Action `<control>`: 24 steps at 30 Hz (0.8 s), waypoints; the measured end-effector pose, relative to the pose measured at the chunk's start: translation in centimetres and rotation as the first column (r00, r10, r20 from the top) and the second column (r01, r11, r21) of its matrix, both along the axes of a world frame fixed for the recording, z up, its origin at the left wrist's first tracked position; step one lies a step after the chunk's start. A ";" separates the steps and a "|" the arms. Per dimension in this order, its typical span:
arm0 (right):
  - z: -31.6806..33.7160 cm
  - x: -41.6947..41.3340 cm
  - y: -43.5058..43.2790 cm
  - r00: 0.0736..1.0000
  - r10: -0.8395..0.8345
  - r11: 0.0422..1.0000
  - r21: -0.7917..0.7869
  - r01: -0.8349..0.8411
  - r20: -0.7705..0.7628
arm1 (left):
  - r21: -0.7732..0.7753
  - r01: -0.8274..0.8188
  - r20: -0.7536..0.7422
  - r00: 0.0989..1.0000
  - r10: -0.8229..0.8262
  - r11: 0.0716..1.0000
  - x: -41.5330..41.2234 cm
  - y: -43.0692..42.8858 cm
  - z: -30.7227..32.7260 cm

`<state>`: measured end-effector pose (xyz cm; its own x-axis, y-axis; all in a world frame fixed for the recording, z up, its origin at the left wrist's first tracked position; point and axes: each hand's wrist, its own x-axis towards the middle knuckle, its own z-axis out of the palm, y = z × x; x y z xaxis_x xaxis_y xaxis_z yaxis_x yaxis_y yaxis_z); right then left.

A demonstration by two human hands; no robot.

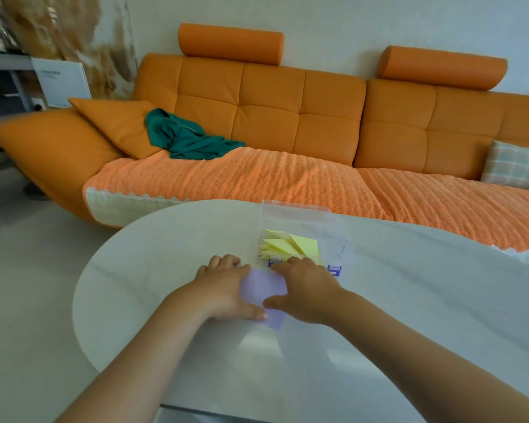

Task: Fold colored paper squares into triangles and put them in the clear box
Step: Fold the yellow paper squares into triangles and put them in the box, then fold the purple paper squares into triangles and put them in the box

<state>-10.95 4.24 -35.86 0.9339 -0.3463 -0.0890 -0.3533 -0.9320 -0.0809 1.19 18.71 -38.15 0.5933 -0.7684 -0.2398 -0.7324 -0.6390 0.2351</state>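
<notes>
A pale purple paper square (264, 290) lies flat on the white table (165, 245), just in front of the clear box (333, 227). Several yellow folded triangles (290, 244) lie inside the box. My left hand (226, 285) rests on the paper's left side, fingers flat on the table and thumb pressing its lower edge. From the right, my right hand (303, 288) covers the paper's other side, fingers spread near the box's blue latches (335, 270), thumb touching the paper. Much of the sheet is hidden under both hands.
An orange sofa (287, 117) with a ribbed orange cover stands right behind the table. A green cloth (187, 138) and an orange cushion (116, 126) lie on it at left, a checked cushion (516, 166) at right. The table's rounded left edge drops to a pale floor.
</notes>
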 end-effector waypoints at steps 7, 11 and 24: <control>-0.1 0.7 -0.6 0.973 -0.228 0.898 0.396 0.192 0.046 | -0.104 0.001 0.034 0.999 0.002 0.995 -0.4 0.8 -0.3; -0.5 0.9 -0.9 0.932 -0.344 0.802 0.551 0.230 0.111 | -0.142 0.003 0.057 0.998 0.005 0.990 -0.5 0.9 -0.3; -0.5 -0.4 -1.8 0.929 -0.314 0.800 0.581 0.148 0.197 | -0.573 -0.239 -0.177 0.970 0.166 0.784 0.1 0.9 1.8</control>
<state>-11.37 2.46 -36.33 0.8464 -0.5252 -0.0879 -0.4384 -0.5935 -0.6750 1.29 19.57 -36.39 0.7485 -0.6474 0.1435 -0.5477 -0.4816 0.6841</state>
